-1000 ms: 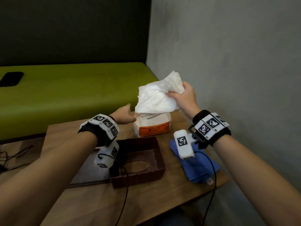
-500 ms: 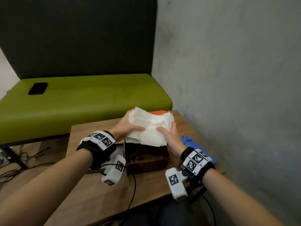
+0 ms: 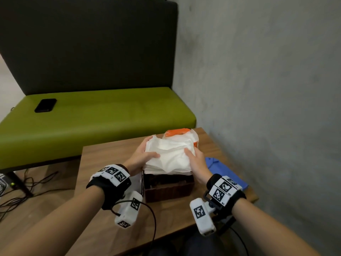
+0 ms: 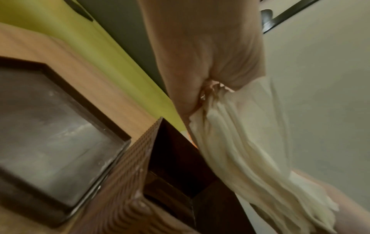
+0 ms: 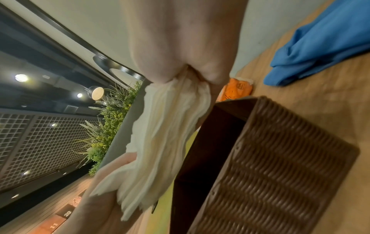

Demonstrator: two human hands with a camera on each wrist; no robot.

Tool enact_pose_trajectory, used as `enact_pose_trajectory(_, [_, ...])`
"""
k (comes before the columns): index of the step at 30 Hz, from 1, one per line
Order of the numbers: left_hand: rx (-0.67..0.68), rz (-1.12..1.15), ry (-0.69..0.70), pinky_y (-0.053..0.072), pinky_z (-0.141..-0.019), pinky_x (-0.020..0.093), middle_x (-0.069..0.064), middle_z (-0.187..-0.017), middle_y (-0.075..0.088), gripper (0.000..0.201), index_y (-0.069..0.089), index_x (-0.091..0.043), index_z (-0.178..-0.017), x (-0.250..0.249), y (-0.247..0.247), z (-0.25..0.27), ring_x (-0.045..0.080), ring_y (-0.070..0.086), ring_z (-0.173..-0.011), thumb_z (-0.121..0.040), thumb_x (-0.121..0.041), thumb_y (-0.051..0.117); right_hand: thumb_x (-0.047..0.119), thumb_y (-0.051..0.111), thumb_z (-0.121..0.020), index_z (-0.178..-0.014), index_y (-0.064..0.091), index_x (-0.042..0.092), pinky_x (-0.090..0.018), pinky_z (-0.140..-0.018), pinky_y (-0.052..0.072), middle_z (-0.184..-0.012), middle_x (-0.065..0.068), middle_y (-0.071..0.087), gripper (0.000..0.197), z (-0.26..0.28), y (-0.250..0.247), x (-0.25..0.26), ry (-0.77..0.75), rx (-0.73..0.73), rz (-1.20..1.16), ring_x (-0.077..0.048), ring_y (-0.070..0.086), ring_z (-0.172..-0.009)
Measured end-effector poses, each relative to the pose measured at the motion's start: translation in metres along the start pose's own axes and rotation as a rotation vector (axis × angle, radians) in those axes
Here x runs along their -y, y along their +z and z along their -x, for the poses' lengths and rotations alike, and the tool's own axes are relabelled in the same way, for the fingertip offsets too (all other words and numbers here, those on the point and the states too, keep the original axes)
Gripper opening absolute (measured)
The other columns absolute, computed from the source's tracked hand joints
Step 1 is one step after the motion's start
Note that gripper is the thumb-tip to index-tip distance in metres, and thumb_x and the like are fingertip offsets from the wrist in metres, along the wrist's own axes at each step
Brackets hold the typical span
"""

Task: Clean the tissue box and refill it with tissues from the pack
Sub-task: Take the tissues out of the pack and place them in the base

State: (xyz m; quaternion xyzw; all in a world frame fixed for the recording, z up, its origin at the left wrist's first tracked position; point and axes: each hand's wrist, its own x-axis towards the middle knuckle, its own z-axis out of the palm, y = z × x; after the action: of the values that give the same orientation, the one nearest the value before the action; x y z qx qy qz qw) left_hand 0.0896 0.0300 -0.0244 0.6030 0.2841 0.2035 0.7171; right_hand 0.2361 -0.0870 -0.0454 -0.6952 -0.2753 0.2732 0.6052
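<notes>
A thick stack of white tissues (image 3: 169,156) hangs just above the open brown woven tissue box (image 3: 168,189) on the wooden table (image 3: 103,163). My left hand (image 3: 143,154) grips the stack's left end, thumb on top. My right hand (image 3: 195,159) grips its right end. The wrist views show the tissues (image 4: 240,142) (image 5: 166,134) pinched in each hand over the box (image 4: 140,182) (image 5: 280,166), whose inside is dark. The orange and white tissue pack (image 3: 181,133) stands behind the stack, mostly hidden.
A blue cloth (image 3: 225,170) lies on the table right of the box. The box's flat dark lid or base (image 4: 50,142) lies left of it. A green bench (image 3: 92,122) with a black phone (image 3: 45,105) stands behind the table; a grey wall is at the right.
My right hand carried the tissues from the pack down over the box. My left hand left the pack and took hold of the stack's left end. The camera view tilted up.
</notes>
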Motion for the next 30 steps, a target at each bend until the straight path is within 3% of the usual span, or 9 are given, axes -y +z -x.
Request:
enact_pose_trajectory(3, [-0.233, -0.345, 0.267, 0.04, -0.094, 0.03, 0.006, -0.138, 0.038, 0.074, 0.03, -0.023, -0.14, -0.007, 0.002, -0.005, 0.02, 0.042, -0.125, -0.075, -0.03, 0.066, 0.013, 0.045, -0.097, -0.109, 0.056, 0.005, -0.029, -0.079, 0.047, -0.1, -0.01, 0.061, 0.019, -0.002, -0.003, -0.002, -0.059, 0.047, 0.055, -0.023, 0.057, -0.094])
enact_pose_trajectory(4, [-0.219, -0.486, 0.364, 0.034, -0.1, 0.031, 0.003, -0.139, 0.034, 0.086, 0.028, -0.024, -0.142, -0.012, 0.004, -0.006, 0.016, 0.037, -0.127, -0.068, -0.046, 0.067, 0.013, 0.045, -0.097, -0.106, 0.057, 0.005, -0.026, -0.074, 0.045, -0.094, -0.007, 0.061, 0.016, -0.002, -0.003, -0.001, -0.083, 0.059, 0.069, -0.019, 0.056, -0.088])
enact_pose_trajectory(7, [0.116, -1.064, 0.402, 0.011, -0.117, 0.051, 0.0, -0.155, 0.016, 0.128, 0.009, -0.028, -0.147, -0.017, 0.021, -0.009, 0.018, 0.017, -0.143, -0.043, -0.083, 0.059, 0.015, 0.048, -0.096, -0.098, 0.056, 0.009, -0.024, -0.068, 0.041, -0.081, 0.002, 0.057, 0.01, -0.005, 0.001, 0.0, -0.116, 0.065, 0.105, -0.014, 0.052, -0.079])
enact_pose_trajectory(10, [0.29, -1.392, 0.309, -0.001, -0.114, 0.063, 0.005, -0.159, 0.004, 0.14, -0.014, -0.021, -0.147, -0.004, 0.036, -0.013, 0.023, 0.003, -0.147, -0.047, -0.075, 0.069, 0.015, 0.048, -0.095, -0.099, 0.056, 0.014, -0.026, -0.069, 0.044, -0.082, 0.005, 0.059, 0.008, -0.007, 0.003, 0.003, -0.066, 0.055, 0.057, -0.018, 0.055, -0.086])
enact_pose_trajectory(13, [0.252, -1.369, 0.348, 0.006, -0.113, 0.065, 0.008, -0.154, 0.019, 0.137, -0.017, -0.019, -0.146, 0.003, 0.043, -0.013, 0.025, 0.018, -0.143, -0.055, -0.058, 0.077, 0.015, 0.049, -0.095, -0.097, 0.058, 0.02, -0.036, -0.082, 0.048, -0.094, -0.004, 0.064, 0.011, -0.006, 0.001, 0.006, -0.048, 0.077, -0.007, -0.022, 0.059, -0.094])
enact_pose_trajectory(17, [0.17, -1.226, 0.465, 0.028, -0.109, 0.056, 0.007, -0.147, 0.033, 0.127, -0.006, -0.021, -0.147, 0.006, 0.038, -0.019, 0.025, 0.033, -0.135, -0.055, -0.046, 0.077, 0.011, 0.048, -0.096, -0.121, 0.053, 0.005, -0.019, -0.069, 0.053, -0.102, -0.007, 0.062, 0.027, -0.004, -0.004, 0.011, -0.036, 0.107, -0.129, -0.018, 0.06, -0.092])
enact_pose_trajectory(22, [0.223, -1.059, 0.445, 0.044, -0.098, 0.047, 0.009, -0.143, 0.042, 0.123, -0.004, -0.025, -0.146, 0.01, 0.033, -0.02, 0.026, 0.048, -0.123, -0.053, -0.038, 0.076, 0.009, 0.047, -0.095, -0.127, 0.047, 0.005, -0.016, -0.065, 0.056, -0.105, -0.007, 0.061, 0.032, -0.003, -0.007, 0.014, -0.011, 0.117, -0.222, -0.018, 0.061, -0.091])
enact_pose_trajectory(27, [0.08, -1.325, 0.468, 0.036, -0.101, 0.051, 0.008, -0.136, 0.045, 0.129, -0.009, -0.023, -0.147, 0.016, 0.037, -0.024, 0.027, 0.044, -0.122, -0.053, -0.057, 0.073, 0.01, 0.068, -0.082, -0.123, 0.05, 0.009, -0.037, -0.088, 0.054, -0.115, -0.01, 0.062, 0.046, -0.004, -0.01, 0.026, -0.008, 0.149, -0.057, -0.025, 0.06, -0.107])
enact_pose_trajectory(30, [0.108, -0.727, 0.252, 0.029, -0.113, 0.04, -0.003, -0.15, 0.023, 0.129, -0.007, -0.02, -0.148, 0.011, 0.028, -0.022, 0.017, 0.031, -0.135, -0.057, -0.054, 0.078, -0.002, 0.068, -0.078, -0.119, 0.053, 0.005, -0.03, -0.08, 0.056, -0.109, -0.011, 0.064, 0.045, -0.007, -0.018, 0.039, -0.065, 0.197, -0.012, -0.024, 0.062, -0.101])
